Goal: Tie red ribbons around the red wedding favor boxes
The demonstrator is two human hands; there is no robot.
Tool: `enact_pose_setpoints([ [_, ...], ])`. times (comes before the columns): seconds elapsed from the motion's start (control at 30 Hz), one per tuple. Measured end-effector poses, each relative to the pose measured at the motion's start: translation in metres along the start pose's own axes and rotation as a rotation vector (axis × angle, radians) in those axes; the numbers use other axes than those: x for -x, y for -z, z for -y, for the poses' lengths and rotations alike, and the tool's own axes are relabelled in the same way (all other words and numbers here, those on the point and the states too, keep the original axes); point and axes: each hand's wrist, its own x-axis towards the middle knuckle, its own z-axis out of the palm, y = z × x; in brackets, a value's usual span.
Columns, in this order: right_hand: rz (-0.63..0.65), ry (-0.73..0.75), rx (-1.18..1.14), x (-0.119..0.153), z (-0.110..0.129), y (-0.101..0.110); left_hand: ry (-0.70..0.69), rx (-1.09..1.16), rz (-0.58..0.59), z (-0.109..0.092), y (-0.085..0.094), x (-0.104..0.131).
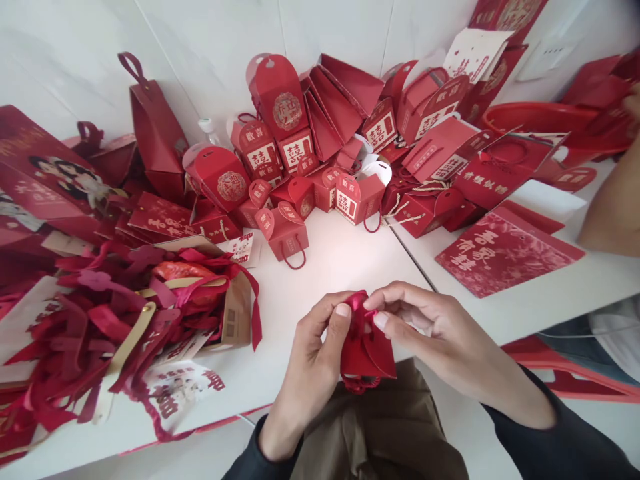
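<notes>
A small red gift box (367,357) is held over my lap at the table's front edge. A shiny red ribbon (358,303) lies at its top, between my hands. My left hand (320,333) grips the box's left side, thumb on the front and fingers behind. The thumb and index finger of my right hand (417,320) pinch the ribbon near the top right of the box. Below the box hangs a red cord handle (357,383). The fingers partly hide how the ribbon runs.
Many red gift boxes (283,233) crowd the back of the white table (320,267). At left, a cardboard box (237,310) overflows with red ribbons and straps. A red bag (505,253) lies at right. Another person's arm (613,193) and a red basin (535,117) are at far right.
</notes>
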Motion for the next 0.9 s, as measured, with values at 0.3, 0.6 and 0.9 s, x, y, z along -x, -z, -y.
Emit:
enact_pose_setpoints([
  [0.3,-0.001,0.065,0.025,-0.0001,-0.0019,-0.0031,0.019,-0.134,-0.024,0.0019,-0.0037,-0.0033],
  [0.6,-0.09,0.103,0.033,-0.0041,-0.0009,-0.0071,-0.071,-0.448,0.063,-0.0003,-0.0065,-0.0012],
  [0.9,-0.086,-0.006,0.175,-0.0024,-0.0092,-0.0087,0.046,-0.236,-0.003,-0.0006,-0.0058,-0.0047],
])
